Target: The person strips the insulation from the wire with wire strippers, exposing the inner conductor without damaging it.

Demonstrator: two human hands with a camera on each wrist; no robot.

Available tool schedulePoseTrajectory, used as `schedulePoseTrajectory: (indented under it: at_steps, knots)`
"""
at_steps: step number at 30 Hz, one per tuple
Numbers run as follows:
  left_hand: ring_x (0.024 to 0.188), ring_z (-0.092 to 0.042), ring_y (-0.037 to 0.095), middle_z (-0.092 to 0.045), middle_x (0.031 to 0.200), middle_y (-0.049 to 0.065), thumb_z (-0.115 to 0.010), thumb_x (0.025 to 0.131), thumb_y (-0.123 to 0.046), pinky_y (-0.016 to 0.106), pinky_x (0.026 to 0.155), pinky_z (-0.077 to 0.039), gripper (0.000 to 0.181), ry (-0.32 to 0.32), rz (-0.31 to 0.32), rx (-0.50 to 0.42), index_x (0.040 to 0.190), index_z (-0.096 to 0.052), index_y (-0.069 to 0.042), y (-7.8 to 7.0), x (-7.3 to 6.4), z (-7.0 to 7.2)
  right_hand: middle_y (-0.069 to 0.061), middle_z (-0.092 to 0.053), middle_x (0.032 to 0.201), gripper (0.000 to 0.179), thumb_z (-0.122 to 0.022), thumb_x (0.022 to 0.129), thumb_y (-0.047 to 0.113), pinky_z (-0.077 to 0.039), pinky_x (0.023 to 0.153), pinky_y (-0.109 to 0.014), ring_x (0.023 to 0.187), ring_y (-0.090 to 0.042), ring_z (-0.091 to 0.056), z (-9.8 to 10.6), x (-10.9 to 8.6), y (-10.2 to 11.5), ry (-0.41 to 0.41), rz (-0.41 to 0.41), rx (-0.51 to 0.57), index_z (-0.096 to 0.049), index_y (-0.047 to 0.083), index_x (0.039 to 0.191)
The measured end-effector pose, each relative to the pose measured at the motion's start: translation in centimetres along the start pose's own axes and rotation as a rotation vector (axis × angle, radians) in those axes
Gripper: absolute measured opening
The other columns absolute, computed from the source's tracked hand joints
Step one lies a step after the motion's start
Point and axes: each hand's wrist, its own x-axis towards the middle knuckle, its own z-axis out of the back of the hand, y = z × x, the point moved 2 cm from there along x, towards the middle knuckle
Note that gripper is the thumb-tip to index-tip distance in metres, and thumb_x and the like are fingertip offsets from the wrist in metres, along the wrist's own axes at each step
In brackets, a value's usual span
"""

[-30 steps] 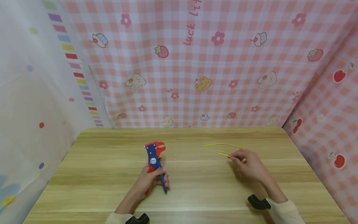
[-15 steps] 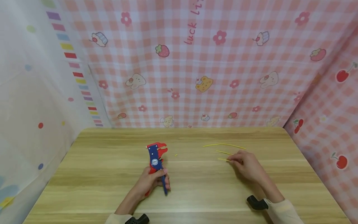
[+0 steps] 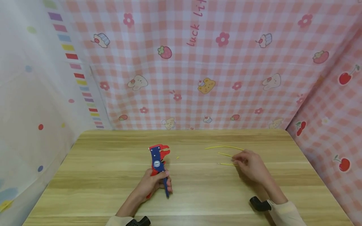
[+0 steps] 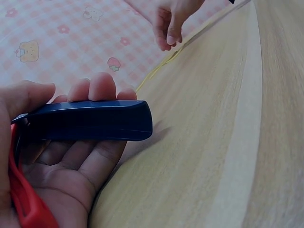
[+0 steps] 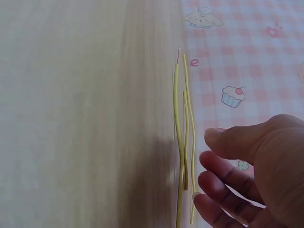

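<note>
Head view: soft light is covering the tabletop (image 3: 203,191), faint shadow is lying below the right hand (image 3: 250,166); right wrist view: soft-edged shadow is darkening lower centre.

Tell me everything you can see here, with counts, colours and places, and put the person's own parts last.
Wire stripper: one, red and blue, in the left hand
Wires: three, yellow, on the table near the right hand
Scrap: one, yellow, between wire stripper and wires
Table: one, wood-coloured, below
Checked cloth: pink and white, behind and right; piece count unclear
Dotted cloth: one, white, left
Wrist devices: two, black, bottom of the head view
Sleeves: two, cream, same area
Hands: two, bare, left gripping the wire stripper, right beside the wires
</note>
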Motion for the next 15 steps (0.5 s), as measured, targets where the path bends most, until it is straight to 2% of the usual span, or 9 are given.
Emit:
schedulePoseTrajectory:
  at_steps: [7,12,15]
  knots:
    - [0.070,-0.074,0.018,-0.071,0.078,0.002,-0.056,0.105,-0.018,0.045,0.078,-0.065,0.023,0.012,-0.010,-0.010,0.115,-0.046,0.001,-0.1,0.0,-0.1,-0.007,-0.071,0.094,0.016,-0.078,0.087,0.003,-0.048,0.069,-0.029,0.082,-0.020,-0.059,0.3,0.7,0.0,-0.022,-0.018,0.011,-0.077,0.004,0.103]
    - [0.070,-0.074,0.018,-0.072,0.078,0.002,-0.058,0.104,-0.020,0.046,0.080,-0.065,0.022,0.012,-0.009,-0.016,0.113,-0.048,-0.003,-0.1,0.0,0.0,-0.011,-0.071,0.100,0.017,-0.078,0.088,0.008,-0.050,0.076,-0.036,0.091,-0.028,-0.063,-0.2,1.2,-0.3,0.020,-0.083,0.030,-0.076,0.004,0.104]
    - [0.070,-0.074,0.018,-0.072,0.078,0.002,-0.059,0.104,-0.022,0.046,0.080,-0.065,0.022,0.006,-0.002,-0.020,0.113,-0.048,-0.005,0.0,0.0,0.1,-0.012,-0.071,0.100,0.016,-0.076,0.089,0.009,-0.053,0.079,-0.037,0.094,-0.028,-0.066,-0.9,1.3,-0.7,0.029,-0.120,0.062,-0.076,0.004,0.104]
